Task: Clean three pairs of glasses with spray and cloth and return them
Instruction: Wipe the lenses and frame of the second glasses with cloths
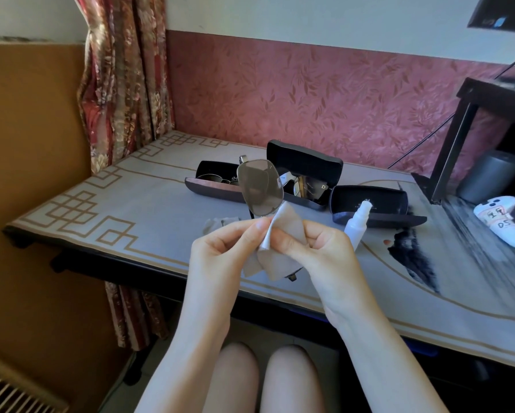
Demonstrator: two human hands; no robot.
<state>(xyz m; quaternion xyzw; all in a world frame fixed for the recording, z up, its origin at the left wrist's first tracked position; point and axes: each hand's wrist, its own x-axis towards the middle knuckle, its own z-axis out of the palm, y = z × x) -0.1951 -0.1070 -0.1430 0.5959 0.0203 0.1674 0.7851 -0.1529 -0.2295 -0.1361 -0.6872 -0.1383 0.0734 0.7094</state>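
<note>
Tinted glasses (257, 186) held above the counter's (101, 210) near edge, one lens upright. Beige cloth (284, 223) wrapped over their lower part. Left hand (220, 251) and right hand (317, 253) both have fingers curled, pinching the cloth from either side. Spray bottle (358, 219) just behind right hand. Three open cases beyond: left case (213, 186) holds sunglasses, middle case (305, 171) another pair.
</note>
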